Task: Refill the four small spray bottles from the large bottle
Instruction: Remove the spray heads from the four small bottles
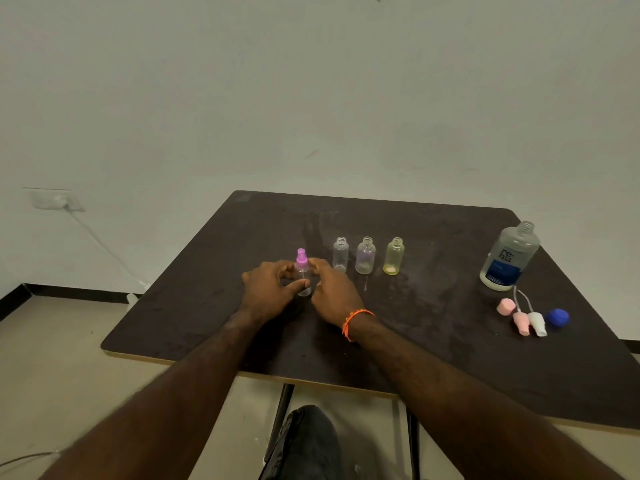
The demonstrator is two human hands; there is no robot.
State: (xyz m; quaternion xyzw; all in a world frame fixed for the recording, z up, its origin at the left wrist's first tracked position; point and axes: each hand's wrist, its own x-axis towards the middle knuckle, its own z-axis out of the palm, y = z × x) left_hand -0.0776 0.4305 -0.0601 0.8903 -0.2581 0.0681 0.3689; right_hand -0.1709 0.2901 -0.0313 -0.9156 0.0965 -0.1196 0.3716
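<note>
A small clear spray bottle with a purple spray top (302,271) stands upright on the dark table (433,341). My left hand (268,292) grips its body, thumb across the front. My right hand (332,292) sits just right of it, fingertips near the purple top; contact is unclear. Three uncapped small bottles stand in a row to the right: a clear one (340,253), a purplish one (365,255) and a yellow one (393,256). The large bottle (509,258), uncapped with a blue label, stands at the far right.
Loose tops lie in front of the large bottle: a pink cap (506,306), a pink spray head (521,323), a white spray head (537,323) and a blue cap (557,318). A wall outlet (57,200) with a cable is at left. My knee (308,441) shows below the table edge.
</note>
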